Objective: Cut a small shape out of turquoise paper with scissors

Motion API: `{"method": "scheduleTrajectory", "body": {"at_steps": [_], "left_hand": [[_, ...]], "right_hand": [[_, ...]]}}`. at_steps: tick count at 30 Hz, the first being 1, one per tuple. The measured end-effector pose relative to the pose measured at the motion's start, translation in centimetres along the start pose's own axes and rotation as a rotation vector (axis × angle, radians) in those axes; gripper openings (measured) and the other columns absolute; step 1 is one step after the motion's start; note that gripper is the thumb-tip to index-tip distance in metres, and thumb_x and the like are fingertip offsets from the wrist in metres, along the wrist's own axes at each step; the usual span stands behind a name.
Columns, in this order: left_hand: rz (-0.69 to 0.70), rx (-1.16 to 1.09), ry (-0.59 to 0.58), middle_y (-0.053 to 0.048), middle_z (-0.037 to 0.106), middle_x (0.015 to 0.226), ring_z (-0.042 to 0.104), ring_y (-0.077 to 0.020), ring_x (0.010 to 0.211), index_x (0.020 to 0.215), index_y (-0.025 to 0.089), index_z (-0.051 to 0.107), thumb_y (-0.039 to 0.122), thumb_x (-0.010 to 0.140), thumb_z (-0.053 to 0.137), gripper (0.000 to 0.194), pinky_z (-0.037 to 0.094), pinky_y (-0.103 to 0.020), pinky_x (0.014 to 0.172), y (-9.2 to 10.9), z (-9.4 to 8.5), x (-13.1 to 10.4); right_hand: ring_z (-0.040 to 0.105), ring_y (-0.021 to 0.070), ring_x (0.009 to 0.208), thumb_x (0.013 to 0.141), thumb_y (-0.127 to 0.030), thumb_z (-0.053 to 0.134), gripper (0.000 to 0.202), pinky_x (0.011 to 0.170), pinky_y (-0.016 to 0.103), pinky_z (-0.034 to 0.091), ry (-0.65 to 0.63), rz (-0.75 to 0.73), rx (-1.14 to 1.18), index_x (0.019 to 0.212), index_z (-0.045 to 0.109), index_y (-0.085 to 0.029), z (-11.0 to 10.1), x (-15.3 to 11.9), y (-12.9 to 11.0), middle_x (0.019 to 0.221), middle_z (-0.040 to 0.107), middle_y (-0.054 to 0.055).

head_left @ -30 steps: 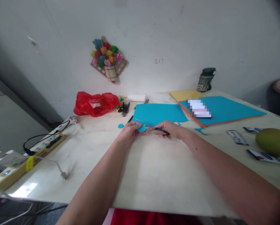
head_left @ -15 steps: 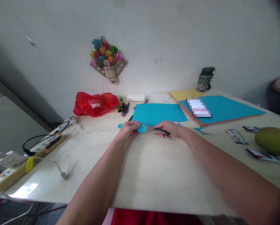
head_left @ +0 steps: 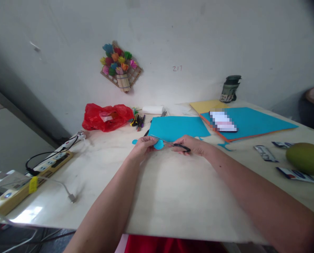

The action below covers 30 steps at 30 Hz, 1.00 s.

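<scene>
Left hand [head_left: 144,144]: while its fingers are pressing together on the left side of a rounded blue piece [head_left: 159,144], the thumb is lying uppermost
Right hand [head_left: 187,143]: its fingers are curling around the black handles of the scissors [head_left: 183,146], which are pointing left; how far apart the blades are standing is too small to tell
Blue piece: it is sitting between the two hands, in front of a blue sheet [head_left: 180,126] on the desk [head_left: 172,196], and a blade is running along its upper edge
Cutting: the person is apparently trimming the outline, since the lower edge is already looking round
Next move: it is probably calling for a steady pinch, a slight turn of the paper towards the blades, and left fingers keeping clear of the steel
Small disc [head_left: 134,142]: it is lying just beside the left hand, partly hidden
Offcut [head_left: 224,146]: it is lying near the stacked sheets [head_left: 259,121], beyond the right wrist
</scene>
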<state>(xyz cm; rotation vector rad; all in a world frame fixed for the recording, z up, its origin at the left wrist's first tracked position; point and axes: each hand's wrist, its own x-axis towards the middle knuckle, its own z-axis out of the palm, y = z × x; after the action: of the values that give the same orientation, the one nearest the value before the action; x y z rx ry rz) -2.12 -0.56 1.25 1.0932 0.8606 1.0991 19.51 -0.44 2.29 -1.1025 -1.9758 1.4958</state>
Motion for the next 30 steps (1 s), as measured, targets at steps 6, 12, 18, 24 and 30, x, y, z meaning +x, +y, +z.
{"method": "scheduleTrajectory", "body": {"at_steps": [6,12,18,24,30], "left_hand": [[-0.008,0.004,-0.008,-0.003,0.062,0.062,0.058,-0.0142,0.056,0.065,0.012,0.059,0.028,0.058,0.075,0.023,0.048,-0.029,0.059,-0.15,0.03,0.05],[-0.003,0.014,-0.014,-0.004,0.063,0.064,0.058,-0.0143,0.057,0.066,0.011,0.06,0.029,0.058,0.074,0.024,0.047,-0.029,0.059,-0.19,0.01,0.06],[-0.003,-0.002,-0.018,-0.004,0.062,0.063,0.058,-0.0139,0.057,0.066,0.011,0.06,0.027,0.059,0.074,0.022,0.048,-0.028,0.058,-0.13,0.04,0.0],[0.003,-0.008,-0.022,-0.004,0.062,0.063,0.057,-0.0127,0.055,0.067,0.011,0.061,0.027,0.059,0.074,0.022,0.048,-0.027,0.057,-0.25,-0.04,0.08],[-0.005,-0.011,-0.021,-0.005,0.063,0.064,0.058,-0.014,0.057,0.065,0.011,0.061,0.028,0.058,0.075,0.023,0.048,-0.028,0.06,-0.2,0.07,0.02]], "right_hand": [[0.033,0.0017,0.035,0.063,-0.051,0.065,0.039,0.034,0.017,0.022,0.001,0.004,0.006,0.075,0.064,-0.014,-0.02,0.08,0.17,0.048,0.046,-0.005],[0.032,0.0019,0.035,0.062,-0.052,0.065,0.04,0.034,0.018,0.021,-0.008,0.008,0.011,0.075,0.063,-0.014,-0.11,0.11,0.19,0.048,0.045,-0.005],[0.032,0.0018,0.035,0.062,-0.051,0.065,0.039,0.034,0.018,0.02,-0.008,0.006,-0.001,0.071,0.063,-0.013,-0.1,-0.01,0.07,0.048,0.046,-0.005],[0.032,0.0015,0.035,0.063,-0.052,0.065,0.041,0.035,0.017,0.021,-0.008,0.011,0.012,0.076,0.063,-0.013,-0.06,-0.03,0.01,0.049,0.046,-0.005],[0.032,0.0018,0.035,0.063,-0.052,0.064,0.044,0.035,0.018,0.021,-0.01,0.009,0.002,0.082,0.065,-0.013,-0.08,0.0,-0.03,0.049,0.045,-0.005]]}}
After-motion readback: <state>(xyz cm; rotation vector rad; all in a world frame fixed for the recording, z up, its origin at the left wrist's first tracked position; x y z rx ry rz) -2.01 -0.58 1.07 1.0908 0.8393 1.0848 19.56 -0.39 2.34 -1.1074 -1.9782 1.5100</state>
